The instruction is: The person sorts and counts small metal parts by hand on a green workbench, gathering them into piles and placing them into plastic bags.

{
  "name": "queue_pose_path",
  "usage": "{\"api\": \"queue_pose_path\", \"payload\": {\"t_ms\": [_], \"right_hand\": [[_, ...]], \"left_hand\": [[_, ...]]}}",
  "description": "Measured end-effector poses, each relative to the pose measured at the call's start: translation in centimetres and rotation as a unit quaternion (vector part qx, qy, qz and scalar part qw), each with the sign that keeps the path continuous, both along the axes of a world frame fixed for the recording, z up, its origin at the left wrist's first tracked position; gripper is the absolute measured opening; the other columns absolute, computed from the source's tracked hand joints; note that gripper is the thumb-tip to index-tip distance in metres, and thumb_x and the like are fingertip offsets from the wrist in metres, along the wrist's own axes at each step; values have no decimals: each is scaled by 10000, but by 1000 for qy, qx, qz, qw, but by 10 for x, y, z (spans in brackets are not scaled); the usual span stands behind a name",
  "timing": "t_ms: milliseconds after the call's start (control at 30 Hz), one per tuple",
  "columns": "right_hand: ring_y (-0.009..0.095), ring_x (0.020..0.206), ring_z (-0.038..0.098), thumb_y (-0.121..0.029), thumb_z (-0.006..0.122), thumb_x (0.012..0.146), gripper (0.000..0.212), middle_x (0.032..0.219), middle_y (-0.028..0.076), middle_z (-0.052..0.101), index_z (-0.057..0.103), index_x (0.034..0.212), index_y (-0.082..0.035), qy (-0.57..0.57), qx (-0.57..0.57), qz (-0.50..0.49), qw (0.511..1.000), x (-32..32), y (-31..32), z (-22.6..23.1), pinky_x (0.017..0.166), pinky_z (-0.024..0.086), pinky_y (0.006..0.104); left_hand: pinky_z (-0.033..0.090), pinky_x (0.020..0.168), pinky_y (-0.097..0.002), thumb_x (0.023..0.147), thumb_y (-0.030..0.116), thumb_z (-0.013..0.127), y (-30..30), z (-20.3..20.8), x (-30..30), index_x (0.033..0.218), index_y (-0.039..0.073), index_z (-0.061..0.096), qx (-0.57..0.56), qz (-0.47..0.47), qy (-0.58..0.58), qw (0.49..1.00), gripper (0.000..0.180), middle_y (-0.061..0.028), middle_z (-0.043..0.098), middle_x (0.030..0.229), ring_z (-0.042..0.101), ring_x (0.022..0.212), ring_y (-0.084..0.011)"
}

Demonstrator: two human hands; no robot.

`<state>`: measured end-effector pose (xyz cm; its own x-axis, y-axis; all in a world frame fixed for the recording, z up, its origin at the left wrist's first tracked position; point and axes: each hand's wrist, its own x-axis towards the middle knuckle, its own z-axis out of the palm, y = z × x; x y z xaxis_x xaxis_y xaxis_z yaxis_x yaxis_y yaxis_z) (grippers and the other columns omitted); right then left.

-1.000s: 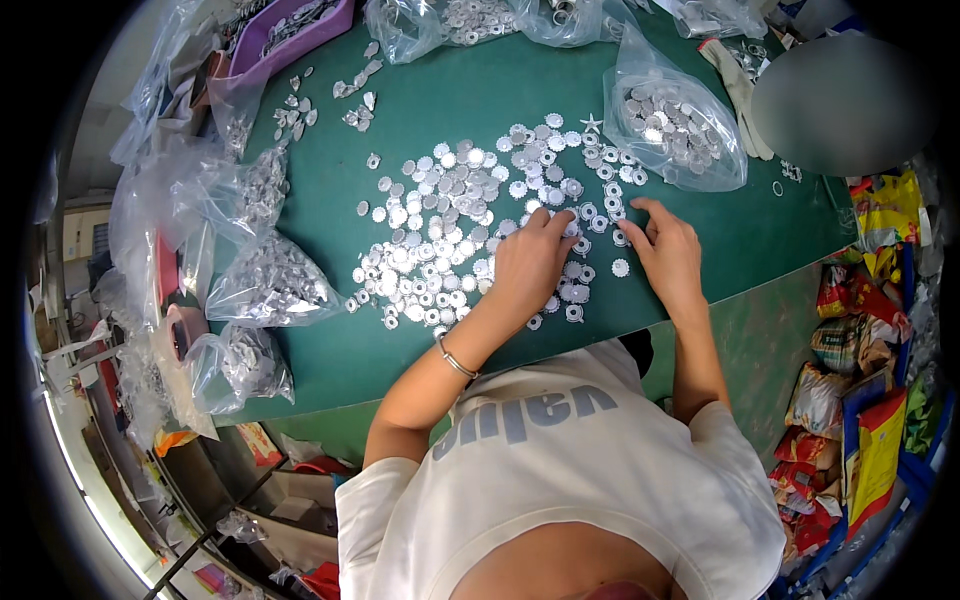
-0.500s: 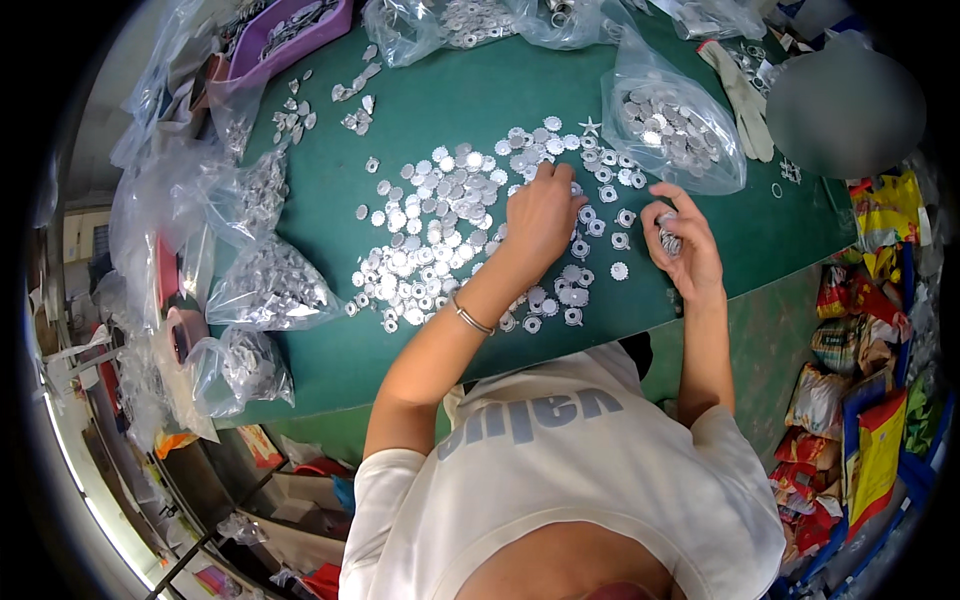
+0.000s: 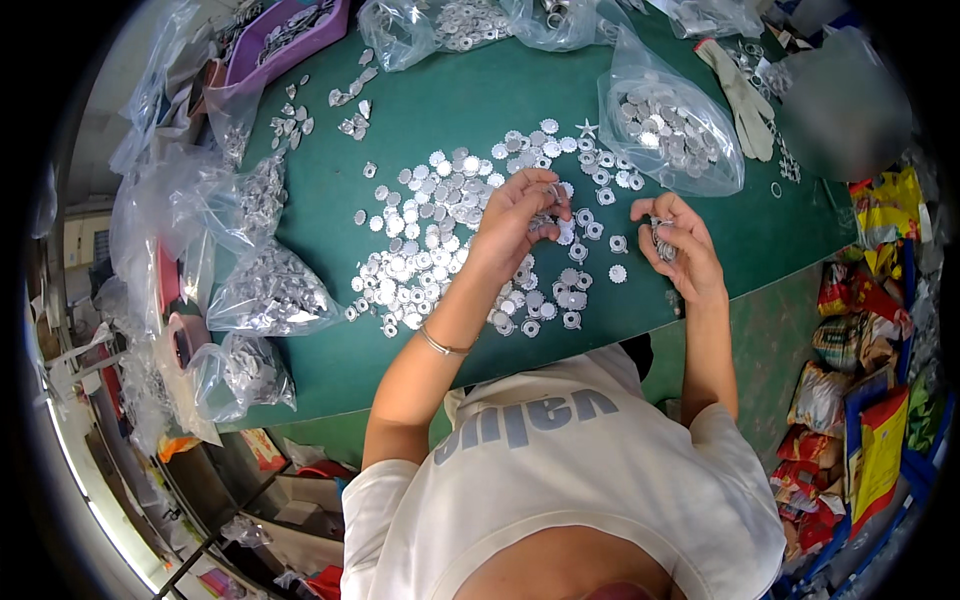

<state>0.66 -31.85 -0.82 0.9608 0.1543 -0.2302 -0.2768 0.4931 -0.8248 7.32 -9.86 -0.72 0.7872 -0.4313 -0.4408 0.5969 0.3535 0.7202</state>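
My left hand (image 3: pixel 512 222) is raised just over the spread of metal pieces, its thumb and fingers closed on silvery scalloped discs. To the right, my right hand (image 3: pixel 688 252) curls around a small stack of metal discs (image 3: pixel 662 240), seen edge-on between fingers and palm. Many loose scalloped discs (image 3: pixel 425 215) lie on the green tabletop (image 3: pixel 330 215), left of and below my left hand. Several flat ring-like pieces with small tabs (image 3: pixel 572 320) lie between my two hands, and a single disc (image 3: pixel 618 273) sits close to my right hand.
A clear bag of discs (image 3: pixel 738 165) stands beyond my right hand, beside a pale work glove (image 3: pixel 738 100). Plastic bags of metal parts (image 3: pixel 270 290) line the left side. A purple bin (image 3: pixel 335 30) is at the far left, near small scattered metal bits (image 3: pixel 290 125).
My left hand has lifted off the discs and moved slightly left, now with pieces showing in its fingers. My right hand has curled further around its stack.
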Motion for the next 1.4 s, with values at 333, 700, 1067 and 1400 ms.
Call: {"api": "queue_pose_path", "payload": {"t_ms": [333, 700, 1067, 1400], "right_hand": [[217, 467, 396, -98, 721, 699, 229, 561, 91, 428, 529, 802, -28, -109, -666, -10, 738, -10, 29, -11, 479, 336, 346], [71, 513, 414, -61, 543, 850, 157, 833, 67, 489, 440, 731, -50, 52, 150, -10, 987, 11, -9, -21, 372, 253, 177], [366, 737, 622, -154, 668, 762, 268, 758, 182, 628, 544, 969, -37, -120, -679, -45, 722, 30, 37, -23, 621, 483, 437], [242, 659, 587, -92, 641, 764, 172, 838, 116, 619, 497, 834, -32, -215, -506, 12, 835, 47, 19, -27, 539, 436, 342]], "left_hand": [[483, 625, -388, 687, 241, 750, -29, -18, -17, 904, 25, 604, 542, -153, -492, 664, 339, -131, 540, 880, 604, 753, -300], [495, 643, -387, 648, 254, 778, -34, -12, -15, 872, 46, 578, 532, -225, -458, 676, 365, -118, 521, 905, 603, 769, -300], [475, 662, -401, 659, 187, 764, -34, -16, -16, 889, 60, 543, 517, -204, -474, 683, 343, -123, 503, 904, 574, 822, -309], [408, 521, -324, 757, 127, 703, -32, -14, -15, 859, 45, 511, 323, -172, -412, 835, 231, -66, 460, 679, 499, 596, -169]]}}
